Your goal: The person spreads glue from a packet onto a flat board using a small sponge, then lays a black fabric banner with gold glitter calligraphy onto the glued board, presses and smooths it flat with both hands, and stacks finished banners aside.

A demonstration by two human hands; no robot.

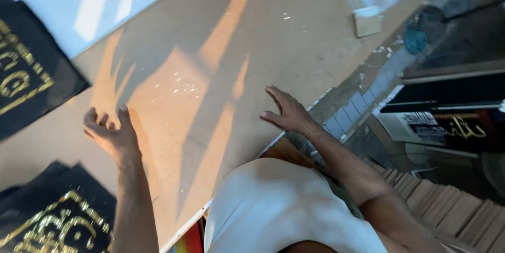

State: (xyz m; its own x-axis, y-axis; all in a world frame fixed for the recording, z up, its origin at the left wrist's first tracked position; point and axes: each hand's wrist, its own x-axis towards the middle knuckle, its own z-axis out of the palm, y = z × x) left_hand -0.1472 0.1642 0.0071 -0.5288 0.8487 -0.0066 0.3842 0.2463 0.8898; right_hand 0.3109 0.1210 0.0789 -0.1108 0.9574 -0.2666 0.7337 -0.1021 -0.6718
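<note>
Bare brown board point(210, 74) lies under both hands, nothing held. Left hand point(108, 134) hovers over it, fingers curled and empty; right hand point(286, 112) spread wide near its edge. Black gold-lettered cloth point(55, 216) sits at the board's near-left corner — likely a pause between pieces; next calls for grasping one.

cloths point(31, 68) left on board point(210, 74), hands point(113, 137) between

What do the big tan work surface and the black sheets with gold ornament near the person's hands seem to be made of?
Big tan work surface: probably fibreboard or plywood, matte and smooth, with a thin pale edge and no visible grain.
Black sheets with gold ornament: likely fabric or soft card, dull black; the gold sparkles in specks like glitter or foil.
Both the left hand and right hand hover empty.
</note>
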